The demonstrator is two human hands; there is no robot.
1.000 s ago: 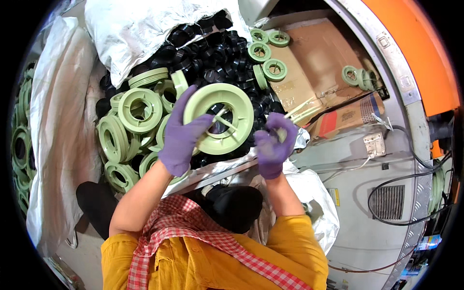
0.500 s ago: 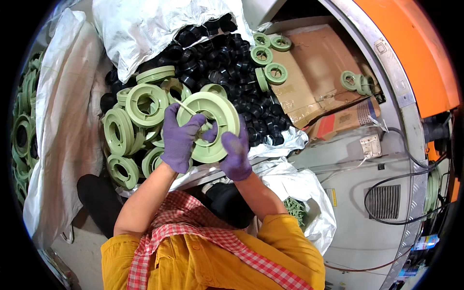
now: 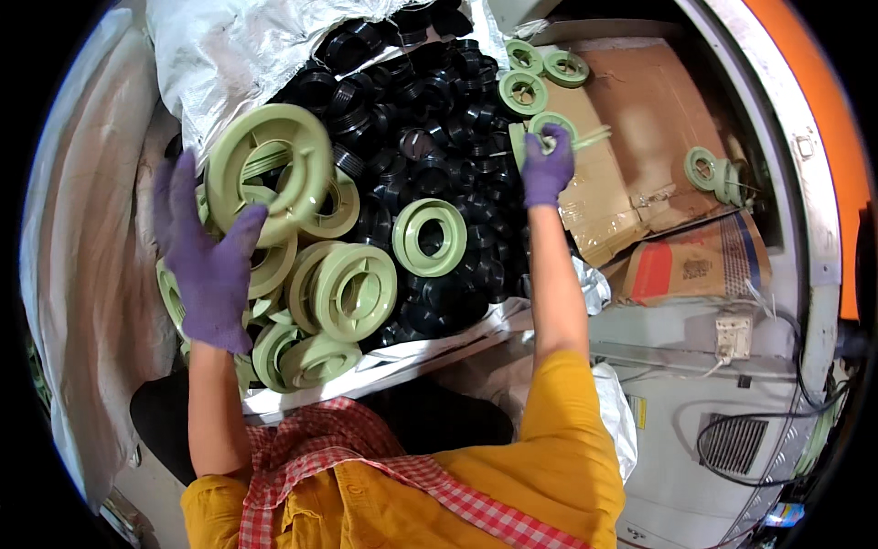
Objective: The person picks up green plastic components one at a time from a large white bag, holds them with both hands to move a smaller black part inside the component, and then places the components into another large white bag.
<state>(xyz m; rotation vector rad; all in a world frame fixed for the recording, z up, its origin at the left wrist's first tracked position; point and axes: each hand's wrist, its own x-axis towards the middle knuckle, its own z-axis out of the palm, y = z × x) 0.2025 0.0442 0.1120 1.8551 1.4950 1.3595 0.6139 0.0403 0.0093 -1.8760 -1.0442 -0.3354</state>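
At upper left of the frame, the left hand (image 3: pixel 212 265) gripped a large green spool (image 3: pixel 268 171) by its rim; the right hand (image 3: pixel 547 169), reaching upper centre, pinched a small green ring (image 3: pixel 547 125).

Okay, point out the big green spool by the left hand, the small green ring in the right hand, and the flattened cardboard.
Big green spool (image 3: pixel 268 174), head view, on its flange face.
Small green ring (image 3: pixel 540 123), head view, on its rim.
Flattened cardboard (image 3: pixel 645 119), head view, on a bare brown patch.
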